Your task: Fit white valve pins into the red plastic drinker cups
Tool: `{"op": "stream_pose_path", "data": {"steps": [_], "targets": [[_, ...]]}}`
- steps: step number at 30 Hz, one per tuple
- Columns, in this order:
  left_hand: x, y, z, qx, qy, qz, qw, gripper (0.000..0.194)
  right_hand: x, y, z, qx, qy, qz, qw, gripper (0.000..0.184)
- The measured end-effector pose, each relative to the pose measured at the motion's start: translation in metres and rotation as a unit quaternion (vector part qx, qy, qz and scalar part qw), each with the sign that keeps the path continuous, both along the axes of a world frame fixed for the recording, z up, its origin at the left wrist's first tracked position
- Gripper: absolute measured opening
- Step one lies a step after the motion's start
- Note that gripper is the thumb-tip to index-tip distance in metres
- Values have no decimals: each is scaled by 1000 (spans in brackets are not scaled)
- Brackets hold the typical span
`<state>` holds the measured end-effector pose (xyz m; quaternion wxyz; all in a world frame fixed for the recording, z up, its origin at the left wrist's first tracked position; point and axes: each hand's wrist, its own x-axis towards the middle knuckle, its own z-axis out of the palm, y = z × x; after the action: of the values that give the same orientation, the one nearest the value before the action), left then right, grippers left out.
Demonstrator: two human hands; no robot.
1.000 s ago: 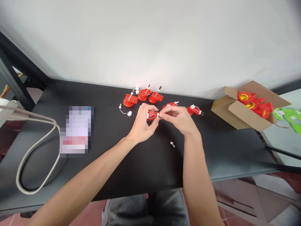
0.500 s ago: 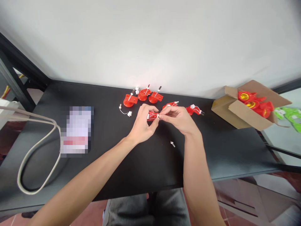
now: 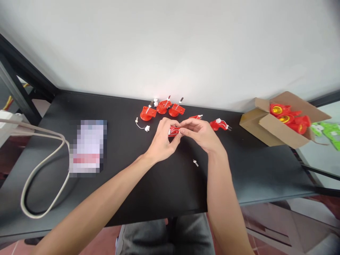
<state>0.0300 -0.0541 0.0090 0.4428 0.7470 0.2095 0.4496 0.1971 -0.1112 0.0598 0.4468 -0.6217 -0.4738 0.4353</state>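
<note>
Between my hands, above the black table (image 3: 148, 191), is a small red plastic housing (image 3: 174, 131) with white wire and white parts in it. My left hand (image 3: 164, 139) is closed round its left side, thumb in front and fingers behind. The thumb and forefinger of my right hand (image 3: 199, 134) pinch a small white part at its right end, mostly hidden by the fingertips. Behind my right hand lies another red housing (image 3: 196, 117), partly covered. To its right is a red housing with white wire and metal prongs (image 3: 220, 124).
Three red round-based pieces with metal strips (image 3: 148, 112) stand near the wall. A white wired connector (image 3: 147, 128) lies left of my hands, a small white piece (image 3: 195, 163) in front. At right, a cardboard box (image 3: 257, 129) holds red parts. A blurred-out rectangle (image 3: 89, 147) and cable (image 3: 23, 193) lie left.
My right fingertips have closed in over the white part at the housing's right end, which showed more before. The view has shifted slightly; the things on the table have stayed put.
</note>
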Motion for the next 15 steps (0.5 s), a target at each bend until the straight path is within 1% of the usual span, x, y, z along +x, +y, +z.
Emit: {"op": "stream_pose_path", "data": {"steps": [4,9,15], "targets": [[0,-1,-1,-4,5,0,1000,18,-5,-1,3,-14,-21,7,1000,23],[0,-3,-2,-9,44,-11,999,20,-12,0,1,-15,-46,27,998,8],[0,-5,-1,-23,84,-19,996,19,-15,3,-3,-23,-23,21,999,14]]}}
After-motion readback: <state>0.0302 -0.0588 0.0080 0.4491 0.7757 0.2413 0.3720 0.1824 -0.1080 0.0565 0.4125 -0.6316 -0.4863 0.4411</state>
